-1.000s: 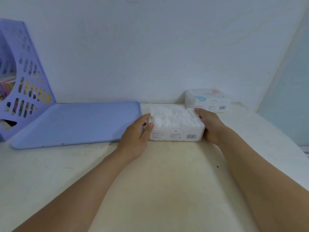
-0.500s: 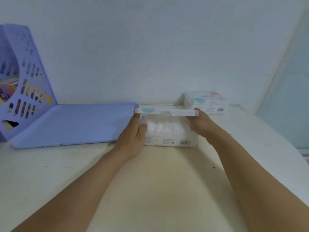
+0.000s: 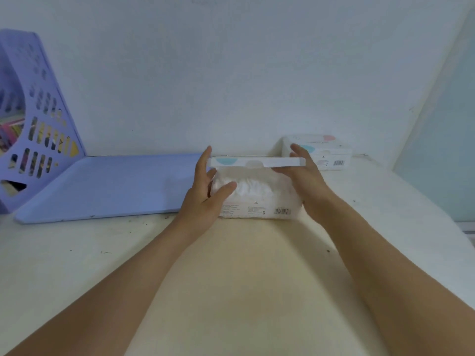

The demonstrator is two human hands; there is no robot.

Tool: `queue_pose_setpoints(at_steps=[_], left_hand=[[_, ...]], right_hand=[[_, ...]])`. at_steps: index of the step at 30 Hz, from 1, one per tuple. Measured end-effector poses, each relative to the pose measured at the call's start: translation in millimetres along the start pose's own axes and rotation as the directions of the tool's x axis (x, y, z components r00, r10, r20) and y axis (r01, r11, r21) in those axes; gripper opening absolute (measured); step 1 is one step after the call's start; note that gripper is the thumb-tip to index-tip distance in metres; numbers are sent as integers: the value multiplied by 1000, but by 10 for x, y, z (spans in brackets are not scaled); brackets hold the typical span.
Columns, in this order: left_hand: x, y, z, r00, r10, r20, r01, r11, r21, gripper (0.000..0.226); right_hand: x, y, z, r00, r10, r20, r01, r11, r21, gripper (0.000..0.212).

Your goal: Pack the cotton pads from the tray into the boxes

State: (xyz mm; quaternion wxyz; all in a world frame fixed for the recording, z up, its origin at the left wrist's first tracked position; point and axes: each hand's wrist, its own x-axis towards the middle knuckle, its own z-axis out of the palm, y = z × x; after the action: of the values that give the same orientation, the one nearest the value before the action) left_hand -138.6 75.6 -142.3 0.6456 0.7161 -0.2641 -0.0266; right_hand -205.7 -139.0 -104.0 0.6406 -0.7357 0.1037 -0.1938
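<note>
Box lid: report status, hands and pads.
Left hand and right hand hold lid above box. Cotton pads heaped inside. Tray bare.

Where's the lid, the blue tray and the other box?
lid [image 3: 257, 162], head view, front edge.
tray [image 3: 115, 186], head view, flat middle.
closed box [image 3: 326, 152], head view, front side.
</note>
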Motion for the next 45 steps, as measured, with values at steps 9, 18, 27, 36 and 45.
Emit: queue_pose_setpoints(at_steps=[9, 18, 27, 36, 45], left_hand=[[-33, 11, -79, 999, 0, 45, -8, 986, 164, 37], [-28, -86, -114, 991, 127, -34, -103, 910, 401, 59], [23, -141, -29, 981, 186, -58, -120, 812, 572, 60], [68, -205, -226, 987, 143, -76, -41, 678, 734, 18], [86, -200, -270, 980, 192, -45, -103, 692, 715, 19]], right_hand=[[-103, 27, -424, 907, 95, 411, 2, 973, -229, 99], [-144, -68, -327, 909, 116, 401, 177, 762, -623, 75], [-19, 206, 152, 874, -324, 362, 452, 274, -849, 51], [739, 342, 268, 896, -343, 281, 341, 125, -932, 60], [1133, 366, 509, 929, -249, 273, 334, 251, -909, 60]])
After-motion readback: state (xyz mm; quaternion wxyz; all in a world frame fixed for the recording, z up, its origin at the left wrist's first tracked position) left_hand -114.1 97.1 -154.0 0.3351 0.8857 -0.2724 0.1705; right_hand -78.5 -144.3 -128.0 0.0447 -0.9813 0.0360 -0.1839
